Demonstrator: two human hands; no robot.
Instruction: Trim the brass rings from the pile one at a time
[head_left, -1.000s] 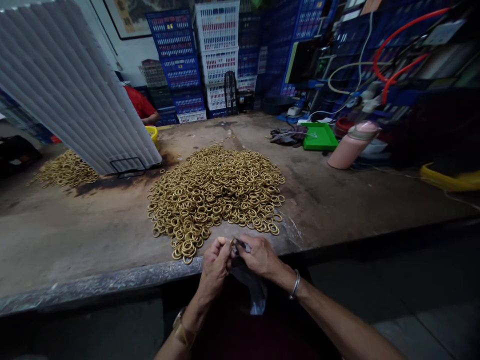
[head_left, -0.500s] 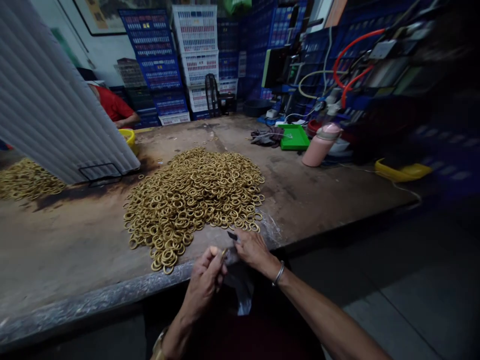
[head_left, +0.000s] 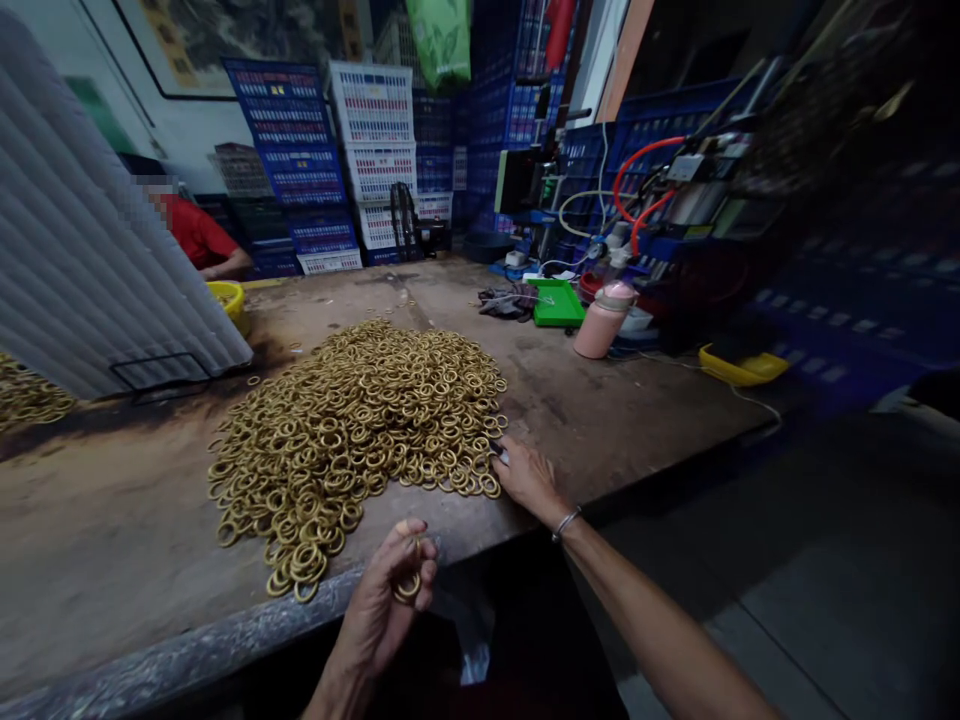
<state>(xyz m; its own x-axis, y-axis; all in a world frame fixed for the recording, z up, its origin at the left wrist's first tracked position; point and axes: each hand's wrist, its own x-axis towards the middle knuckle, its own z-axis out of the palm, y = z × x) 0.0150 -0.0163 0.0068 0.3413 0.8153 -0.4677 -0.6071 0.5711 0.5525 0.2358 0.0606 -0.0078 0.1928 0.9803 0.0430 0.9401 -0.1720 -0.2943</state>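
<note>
A wide heap of brass-coloured rings (head_left: 375, 410) lies on the worktable in front of me. My left hand (head_left: 382, 595), just off the near table edge, is closed with a brass ring (head_left: 409, 590) between thumb and fingers. At the heap's right edge, my right hand (head_left: 529, 478) rests low over the table, its fingers by the outermost rings. A small dark, blade-like tool (head_left: 497, 449) sticks out from those fingers; its handle is mostly hidden. Whether the right fingertips touch a ring is not clear.
A leaning corrugated panel (head_left: 112, 230) stands at left, with a person in red behind it. A pink bottle (head_left: 600, 322), a green tray (head_left: 556, 303) and a yellow scoop-like container (head_left: 742, 366) sit at right. Stacked crates (head_left: 375, 150) line the back.
My right hand has moved from beside the left hand to the heap's right edge. The left hand has turned, showing the ring more openly. The view has shifted a little.
</note>
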